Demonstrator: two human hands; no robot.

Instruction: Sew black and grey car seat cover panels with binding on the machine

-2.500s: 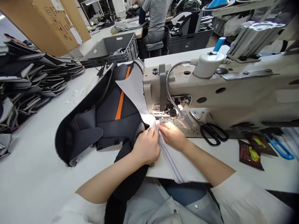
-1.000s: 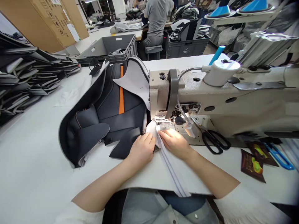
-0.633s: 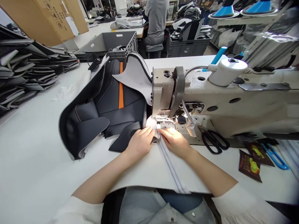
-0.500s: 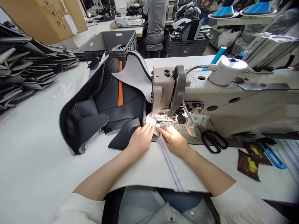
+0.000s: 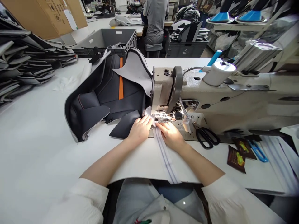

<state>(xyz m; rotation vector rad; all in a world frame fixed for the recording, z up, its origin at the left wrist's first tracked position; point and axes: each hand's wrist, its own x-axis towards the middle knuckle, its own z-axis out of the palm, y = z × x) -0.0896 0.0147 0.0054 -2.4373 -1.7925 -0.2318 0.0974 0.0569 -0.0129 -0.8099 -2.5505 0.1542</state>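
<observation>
Under the lit needle area of the sewing machine [image 5: 164,90], both hands work at the cover's edge. My left hand [image 5: 141,127] lies with fingers pressed down on the pale edge of the black seat cover [image 5: 126,109], which has an orange stripe and spreads out to the left. My right hand [image 5: 171,135] pinches a white strip with blue-grey lines [image 5: 164,155] just in front of the presser foot. The strip's tail runs down over the table edge towards my lap. Fingertips partly hide the spot where strip and cover meet.
Black-handled scissors [image 5: 207,137] lie right of the needle plate, near brown packets [image 5: 237,158] and a blue tool [image 5: 258,151]. Stacked dark panels [image 5: 28,62] stand at left. Grey crates [image 5: 105,40] are behind the table; a person in grey [image 5: 156,21] sits beyond.
The view has shifted slightly. Both hands stay by the needle, and the strip's tail hangs a little shorter at the table edge. The seat cover has moved slightly towards the machine.
</observation>
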